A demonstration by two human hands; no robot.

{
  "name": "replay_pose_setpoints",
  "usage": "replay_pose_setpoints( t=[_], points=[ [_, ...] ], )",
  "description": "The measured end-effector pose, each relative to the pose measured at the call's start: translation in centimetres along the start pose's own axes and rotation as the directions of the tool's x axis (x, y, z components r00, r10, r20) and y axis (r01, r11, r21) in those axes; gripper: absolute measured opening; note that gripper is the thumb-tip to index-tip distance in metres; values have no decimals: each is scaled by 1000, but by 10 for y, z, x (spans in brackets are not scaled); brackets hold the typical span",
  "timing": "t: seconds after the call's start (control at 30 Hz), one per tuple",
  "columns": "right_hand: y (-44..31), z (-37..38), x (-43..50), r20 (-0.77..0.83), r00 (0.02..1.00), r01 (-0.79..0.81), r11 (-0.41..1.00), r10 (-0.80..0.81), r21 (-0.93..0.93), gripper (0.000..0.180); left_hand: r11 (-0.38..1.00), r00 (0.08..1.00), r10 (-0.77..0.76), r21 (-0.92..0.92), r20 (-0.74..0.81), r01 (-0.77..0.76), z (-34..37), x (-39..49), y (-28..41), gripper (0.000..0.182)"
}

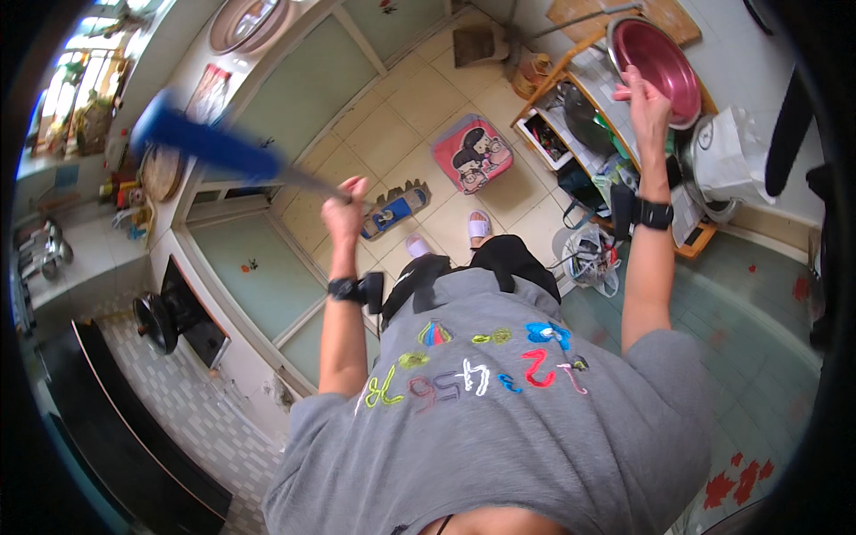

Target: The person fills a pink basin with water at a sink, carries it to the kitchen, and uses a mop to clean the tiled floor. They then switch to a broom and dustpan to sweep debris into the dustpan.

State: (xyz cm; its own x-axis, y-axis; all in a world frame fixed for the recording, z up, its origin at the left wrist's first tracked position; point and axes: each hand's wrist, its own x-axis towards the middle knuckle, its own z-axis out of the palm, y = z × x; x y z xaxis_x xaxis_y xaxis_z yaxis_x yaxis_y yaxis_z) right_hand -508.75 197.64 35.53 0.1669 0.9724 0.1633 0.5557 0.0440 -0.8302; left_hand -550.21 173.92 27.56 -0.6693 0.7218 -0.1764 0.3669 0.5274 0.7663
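Observation:
My left hand [344, 210] is raised on the left, its fingers closed around the thin grey shaft of an implement with a long blue part [207, 144]. Motion blur hides what kind of tool it is. My right hand [645, 110] is up on the right, in front of the rim of a pink metal basin [659, 63]. I cannot tell whether its fingers touch the basin or only overlap it in the view. Both wrists wear black straps with small black devices.
A wooden-edged shelf rack [575, 127] with pans and bags stands at right. On the tiled floor are a pink cartoon-printed stool [473, 154], a blue printed mat [394, 210] and a dustpan [476, 45]. A filled plastic bag [590, 257] sits beside my legs. Glass-panelled cabinets [257, 257] run along the left.

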Motion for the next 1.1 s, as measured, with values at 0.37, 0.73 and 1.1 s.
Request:
replay_pose_setpoints(
  t=[0.37, 0.73, 1.1],
  points=[
    [-220, 3, -147, 331, 815, 28, 604, -475, 796, 70, 878, 755, -263, -175, 600, 445, 52, -32, -5, 54],
    [-260, -30, -122, 436, -91, -327, 440, -895, 836, 26, -726, 236, -198, -304, 951, 617, 14, -10, -65, 17],
    [-312, 125, -249, 120, 622, 573, 554, -774, 604, 20, -392, 706, -359, -785, 610, 480, -81, 98, -145, 9]
  ],
)
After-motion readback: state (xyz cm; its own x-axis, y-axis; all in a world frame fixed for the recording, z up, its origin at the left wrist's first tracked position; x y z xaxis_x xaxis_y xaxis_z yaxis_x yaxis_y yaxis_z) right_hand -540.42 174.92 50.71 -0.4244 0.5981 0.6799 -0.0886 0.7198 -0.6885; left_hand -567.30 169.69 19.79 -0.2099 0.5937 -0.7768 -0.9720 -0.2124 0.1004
